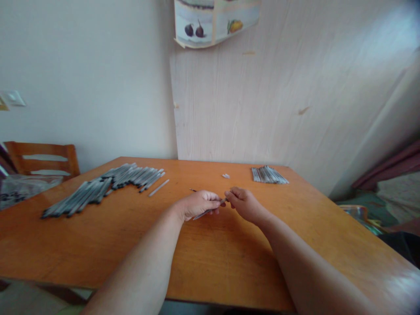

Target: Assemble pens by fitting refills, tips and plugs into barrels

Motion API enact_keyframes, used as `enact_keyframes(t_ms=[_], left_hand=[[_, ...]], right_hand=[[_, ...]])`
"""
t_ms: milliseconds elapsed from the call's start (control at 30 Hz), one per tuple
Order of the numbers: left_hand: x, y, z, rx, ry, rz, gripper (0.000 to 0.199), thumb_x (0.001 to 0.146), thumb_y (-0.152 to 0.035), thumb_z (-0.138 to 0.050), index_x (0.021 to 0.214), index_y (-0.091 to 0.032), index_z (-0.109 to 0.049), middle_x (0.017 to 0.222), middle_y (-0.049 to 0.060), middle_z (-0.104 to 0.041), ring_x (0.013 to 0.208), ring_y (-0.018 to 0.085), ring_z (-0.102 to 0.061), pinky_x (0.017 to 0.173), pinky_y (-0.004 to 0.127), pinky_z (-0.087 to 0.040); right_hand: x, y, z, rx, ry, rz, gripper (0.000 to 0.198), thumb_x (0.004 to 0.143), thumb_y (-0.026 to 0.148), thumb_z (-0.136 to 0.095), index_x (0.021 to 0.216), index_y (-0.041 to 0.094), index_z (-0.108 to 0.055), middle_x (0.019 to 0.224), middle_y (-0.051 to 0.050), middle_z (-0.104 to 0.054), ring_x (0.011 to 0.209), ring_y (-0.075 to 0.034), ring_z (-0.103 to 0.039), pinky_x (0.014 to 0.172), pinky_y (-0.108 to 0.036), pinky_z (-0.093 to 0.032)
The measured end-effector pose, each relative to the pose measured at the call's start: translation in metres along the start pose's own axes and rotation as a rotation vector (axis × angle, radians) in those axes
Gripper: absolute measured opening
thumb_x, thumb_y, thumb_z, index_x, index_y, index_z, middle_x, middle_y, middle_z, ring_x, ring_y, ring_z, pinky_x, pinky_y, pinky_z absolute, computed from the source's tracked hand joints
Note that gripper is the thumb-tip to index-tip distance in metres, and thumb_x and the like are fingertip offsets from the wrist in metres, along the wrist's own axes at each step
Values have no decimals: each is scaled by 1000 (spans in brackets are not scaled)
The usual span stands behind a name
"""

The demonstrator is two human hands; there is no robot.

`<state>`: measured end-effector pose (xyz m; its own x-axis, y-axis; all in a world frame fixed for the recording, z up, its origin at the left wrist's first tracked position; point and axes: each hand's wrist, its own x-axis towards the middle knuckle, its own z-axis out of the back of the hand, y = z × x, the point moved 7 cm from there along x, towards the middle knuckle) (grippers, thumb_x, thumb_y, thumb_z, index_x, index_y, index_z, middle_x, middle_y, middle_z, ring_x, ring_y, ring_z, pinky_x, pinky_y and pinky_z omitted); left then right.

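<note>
Below frame centre, my left grip (pixel 200 203) pinches a slender pen (pixel 203 214) while my right grip (pixel 243 202) clasps its end, where uneven pressure could make it slip.

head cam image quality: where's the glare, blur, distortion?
Head view: glare on the wall at upper right and a pale sheen on the table at lower right; head view: soft detail, so the thin stick in the left hand lacks crisp edges; head view: wide-angle stretch toward the edges.
</note>
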<state>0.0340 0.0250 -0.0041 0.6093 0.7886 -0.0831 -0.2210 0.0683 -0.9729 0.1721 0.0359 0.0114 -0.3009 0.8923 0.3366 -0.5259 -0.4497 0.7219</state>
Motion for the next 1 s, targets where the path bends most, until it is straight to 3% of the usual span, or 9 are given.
enact_keyframes(t_ms=[200, 367, 567, 733, 1000], left_hand=[[0, -3, -1, -26, -26, -27, 29, 74, -31, -71, 97, -14, -70, 89, 5, -67, 74, 12, -54, 72, 27, -38], [-1, -2, 1, -19, -42, 1, 34, 78, -39, -67, 99, -13, -70, 82, 5, -66, 70, 12, -52, 67, 26, -36], [1, 1, 5, -22, -46, 18, 35, 80, -43, -63, 97, -13, -69, 78, 4, -65, 68, 12, -53, 66, 25, -36], [1, 2, 5, -26, -53, 15, 33, 81, -41, -62, 96, -12, -68, 78, 4, -65, 68, 12, -52, 66, 26, -36], [3, -2, 9, 42, -141, -101, 26, 77, -34, -68, 93, -13, -67, 87, 3, -64, 74, 11, -51, 72, 25, -36]], right_hand=[[3, -2, -5, -76, -8, 17, 44, 92, 49, -40, 61, 19, -48, 59, 1, -48, 56, -11, -43, 54, -25, -31], [3, -7, -2, 44, -20, -52, 50, 94, 54, -33, 64, 18, -53, 58, -1, -52, 55, -12, -47, 54, -25, -35], [2, -8, -1, 205, 6, -61, 38, 92, 48, -42, 74, 18, -56, 68, -2, -61, 56, -11, -52, 55, -24, -40], [1, -6, -3, 190, 20, -78, 27, 89, 41, -49, 77, 18, -57, 64, 0, -59, 56, -11, -51, 54, -23, -40], [-1, -6, -5, 218, -31, -175, 28, 87, 41, -49, 71, 19, -51, 58, 1, -54, 51, -10, -47, 48, -23, -35]])
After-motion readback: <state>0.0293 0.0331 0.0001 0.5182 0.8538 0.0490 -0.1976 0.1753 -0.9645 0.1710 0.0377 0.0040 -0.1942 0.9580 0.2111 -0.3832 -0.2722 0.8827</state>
